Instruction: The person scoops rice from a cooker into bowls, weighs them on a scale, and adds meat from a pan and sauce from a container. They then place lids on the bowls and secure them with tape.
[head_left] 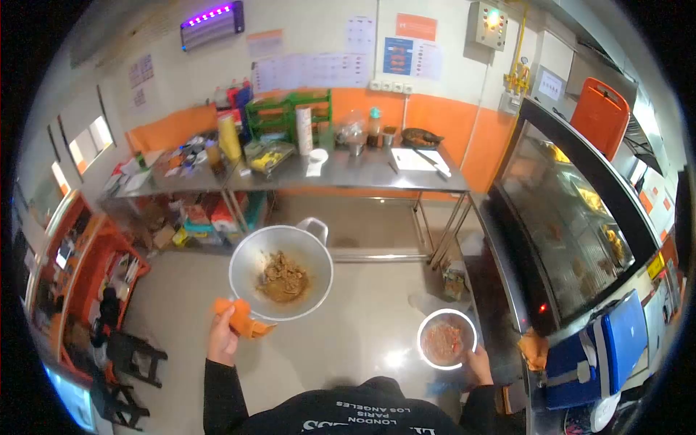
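Observation:
My left hand (224, 333) is closed round an orange cloth (243, 319) at the near rim of a large metal wok (245, 250). Brown cooked food (283, 277) lies in the bottom of the wok, and its far handle (315, 228) is bare. On the right, my right hand (478, 364) grips the edge of a round white-rimmed bowl (446, 338), which holds a reddish-brown mixture. The bowl is apart from the wok. Both are held over the floor, in front of my body.
A steel table (341, 174) stands ahead with green baskets (272, 116), bottles and a white board (420, 159). At right is a glass display case (573, 210) beside a blue bag (623, 341). Black stools (138, 355) and an orange shelf (101, 254) are at left.

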`<move>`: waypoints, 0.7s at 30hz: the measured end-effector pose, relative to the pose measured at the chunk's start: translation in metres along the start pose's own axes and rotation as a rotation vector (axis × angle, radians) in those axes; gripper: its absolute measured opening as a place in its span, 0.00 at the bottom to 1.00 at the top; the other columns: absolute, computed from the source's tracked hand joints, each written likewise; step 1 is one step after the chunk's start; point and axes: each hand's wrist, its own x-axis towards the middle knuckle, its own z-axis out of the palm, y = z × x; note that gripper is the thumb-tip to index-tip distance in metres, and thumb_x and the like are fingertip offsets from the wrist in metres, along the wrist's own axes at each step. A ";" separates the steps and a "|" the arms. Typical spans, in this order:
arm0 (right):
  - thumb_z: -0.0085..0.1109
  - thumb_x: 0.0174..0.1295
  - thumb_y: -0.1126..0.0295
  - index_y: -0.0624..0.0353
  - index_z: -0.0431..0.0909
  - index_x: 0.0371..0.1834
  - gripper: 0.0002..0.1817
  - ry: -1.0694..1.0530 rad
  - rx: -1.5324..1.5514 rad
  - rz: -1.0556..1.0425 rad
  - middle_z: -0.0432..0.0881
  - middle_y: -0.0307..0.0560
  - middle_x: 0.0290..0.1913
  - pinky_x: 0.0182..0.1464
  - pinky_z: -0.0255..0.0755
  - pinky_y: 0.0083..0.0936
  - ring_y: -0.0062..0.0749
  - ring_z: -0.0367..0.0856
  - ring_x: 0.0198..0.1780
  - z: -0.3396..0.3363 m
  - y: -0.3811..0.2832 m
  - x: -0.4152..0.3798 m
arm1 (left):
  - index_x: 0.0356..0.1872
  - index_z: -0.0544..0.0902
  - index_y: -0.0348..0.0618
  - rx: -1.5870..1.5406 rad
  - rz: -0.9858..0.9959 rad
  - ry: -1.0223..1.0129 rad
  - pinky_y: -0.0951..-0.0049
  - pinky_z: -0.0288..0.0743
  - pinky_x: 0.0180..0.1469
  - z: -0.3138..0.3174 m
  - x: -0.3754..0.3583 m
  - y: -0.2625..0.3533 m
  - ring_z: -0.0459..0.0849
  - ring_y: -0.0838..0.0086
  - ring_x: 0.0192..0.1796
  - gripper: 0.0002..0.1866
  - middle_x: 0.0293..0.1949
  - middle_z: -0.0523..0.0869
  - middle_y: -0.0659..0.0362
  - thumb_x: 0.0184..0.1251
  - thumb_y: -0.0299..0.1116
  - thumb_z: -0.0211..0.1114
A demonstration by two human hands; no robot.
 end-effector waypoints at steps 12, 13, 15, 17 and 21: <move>0.51 0.59 0.73 0.67 0.79 0.47 0.15 0.218 -0.068 -0.006 0.84 0.48 0.37 0.35 0.74 0.27 0.30 0.81 0.34 0.076 0.001 0.322 | 0.62 0.71 0.38 -0.092 -0.041 -0.193 0.58 0.75 0.62 0.200 0.363 -0.048 0.79 0.64 0.60 0.20 0.58 0.79 0.54 0.74 0.36 0.57; 0.53 0.59 0.72 0.67 0.80 0.47 0.15 0.246 -0.058 -0.020 0.84 0.47 0.37 0.35 0.74 0.28 0.30 0.82 0.34 0.091 -0.043 0.346 | 0.64 0.70 0.39 -0.085 -0.042 -0.193 0.58 0.74 0.63 0.216 0.389 -0.051 0.78 0.64 0.62 0.21 0.59 0.79 0.54 0.74 0.36 0.56; 0.53 0.62 0.71 0.67 0.79 0.45 0.13 0.141 -0.202 -0.216 0.84 0.48 0.38 0.37 0.76 0.30 0.30 0.82 0.36 0.128 -0.062 0.434 | 0.65 0.69 0.40 -0.072 -0.066 -0.191 0.58 0.73 0.64 0.242 0.432 -0.051 0.77 0.64 0.63 0.22 0.61 0.78 0.54 0.74 0.37 0.56; 0.54 0.64 0.71 0.67 0.78 0.49 0.13 -0.119 0.188 0.043 0.84 0.47 0.40 0.39 0.77 0.30 0.31 0.83 0.38 0.166 -0.167 0.472 | 0.65 0.69 0.40 -0.078 -0.088 -0.205 0.58 0.73 0.64 0.272 0.478 -0.046 0.77 0.65 0.63 0.22 0.61 0.78 0.54 0.75 0.36 0.55; 0.53 0.65 0.72 0.66 0.75 0.54 0.15 -0.180 0.360 -0.004 0.83 0.46 0.42 0.41 0.77 0.29 0.30 0.83 0.39 0.266 -0.225 0.604 | 0.61 0.71 0.36 -0.142 -0.084 -0.213 0.60 0.75 0.61 0.339 0.552 -0.040 0.79 0.64 0.60 0.19 0.57 0.79 0.52 0.74 0.33 0.56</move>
